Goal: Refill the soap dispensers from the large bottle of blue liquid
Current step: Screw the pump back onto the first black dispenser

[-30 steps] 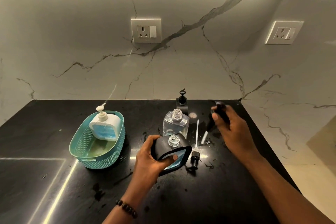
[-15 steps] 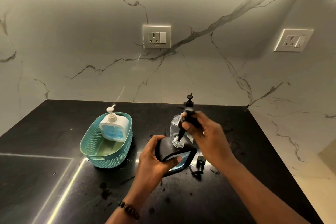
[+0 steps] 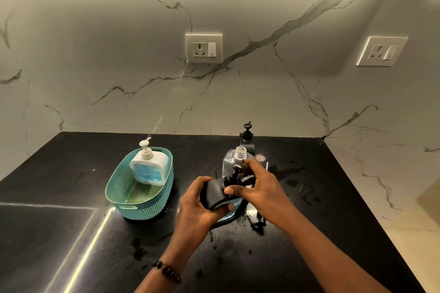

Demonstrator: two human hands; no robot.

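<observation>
Black counter [image 3: 71, 233] — left hand [image 3: 197, 202] grips black dispenser [image 3: 214, 191], blue inside; right hand [image 3: 259, 188] pinches pump [image 3: 235, 171].

No text, brand, number or sign can be read anywhere in the frame. The white soap dispenser [image 3: 149, 166] in the left centre shows only a blue panel, and the wall socket [image 3: 204, 48] at upper centre bears no legible marking.

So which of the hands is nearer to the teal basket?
Left. The left hand grips the black dispenser just right of the teal basket, not touching it. The right hand, on the pump, is farther right.
</observation>
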